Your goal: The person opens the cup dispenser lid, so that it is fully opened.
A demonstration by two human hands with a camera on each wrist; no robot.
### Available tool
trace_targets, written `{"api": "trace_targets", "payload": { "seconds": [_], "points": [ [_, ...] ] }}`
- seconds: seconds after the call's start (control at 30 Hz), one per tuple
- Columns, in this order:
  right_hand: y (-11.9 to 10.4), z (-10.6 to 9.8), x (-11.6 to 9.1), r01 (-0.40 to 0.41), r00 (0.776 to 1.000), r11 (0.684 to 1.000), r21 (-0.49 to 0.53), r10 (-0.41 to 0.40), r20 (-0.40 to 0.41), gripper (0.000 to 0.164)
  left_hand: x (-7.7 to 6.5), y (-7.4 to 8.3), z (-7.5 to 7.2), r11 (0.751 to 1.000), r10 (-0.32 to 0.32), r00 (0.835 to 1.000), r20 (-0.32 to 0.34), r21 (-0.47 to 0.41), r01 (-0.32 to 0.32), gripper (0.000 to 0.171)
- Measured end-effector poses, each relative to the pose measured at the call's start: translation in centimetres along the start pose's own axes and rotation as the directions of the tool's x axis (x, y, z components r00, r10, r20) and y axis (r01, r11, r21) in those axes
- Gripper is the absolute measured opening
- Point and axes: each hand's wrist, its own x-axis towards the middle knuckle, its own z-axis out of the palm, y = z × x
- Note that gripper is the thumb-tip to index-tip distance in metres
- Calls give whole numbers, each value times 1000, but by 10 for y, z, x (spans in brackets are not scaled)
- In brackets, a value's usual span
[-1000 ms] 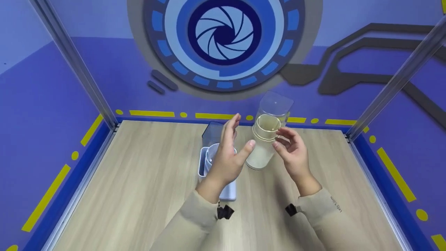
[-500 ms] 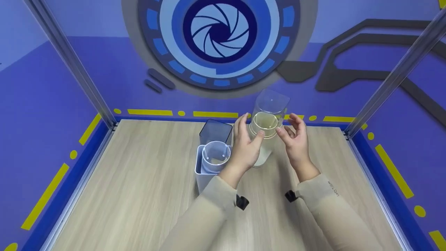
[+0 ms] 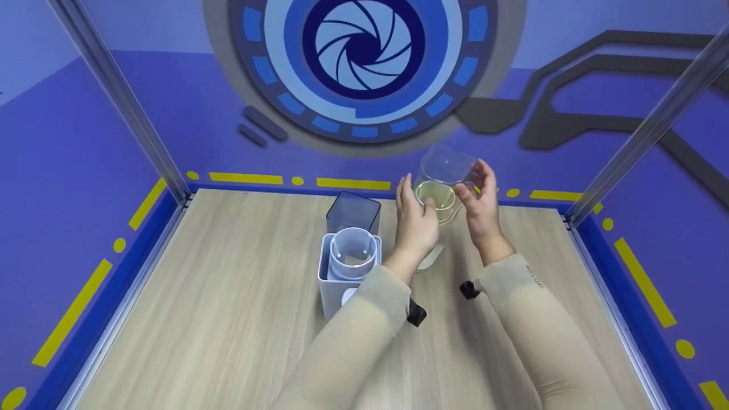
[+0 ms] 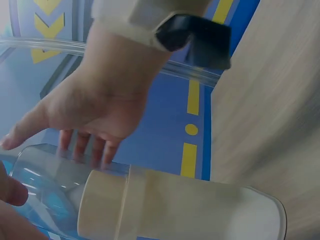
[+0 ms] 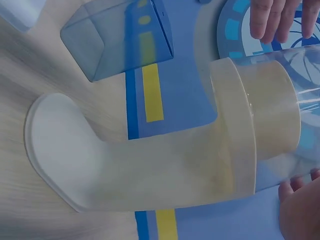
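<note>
A cream-coloured stand with a curved white foot and a ring collar stands toward the back right of the table. From the collar rises a clear container, see-through plastic. My left hand is at the container's left side, its thumb in front near the collar. On the other side, my right hand has its fingers along the clear wall, thumb spread apart. The right hand also shows in the left wrist view, fingers fairly straight beside the container. Fingers of the left hand show in the right wrist view.
Left of my left arm stands a pale box with a round translucent cup in its top. A smoky dark plastic cover stands behind it. Blue printed panels and metal posts bound the wooden table.
Both hands have moved up and away from me around the clear container. The left hand has come right from over the pale box, which now shows more fully.
</note>
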Motion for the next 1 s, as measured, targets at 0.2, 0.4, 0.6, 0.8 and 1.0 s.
{"api": "trace_targets", "payload": {
  "seconds": [0.2,0.4,0.6,0.8,1.0],
  "points": [
    [1,11,11,21,999,996,-91,-17,37,141,8,-9,4,996,24,1000,17,82,-25,65],
    [8,14,10,53,999,982,-179,-51,13,125,9,-19,6,985,114,993,-19,129,-111,60],
    [15,7,-2,61,998,990,-130,-59,26,126,-8,-26,10,980,145,987,-70,148,-133,58],
    [16,2,-11,89,995,995,-41,-87,42,121,-22,-29,14,980,162,979,-123,137,-145,57],
    [12,0,-14,86,993,995,40,-89,71,114,-34,-26,16,977,186,968,-166,136,-165,59]
  ]
}}
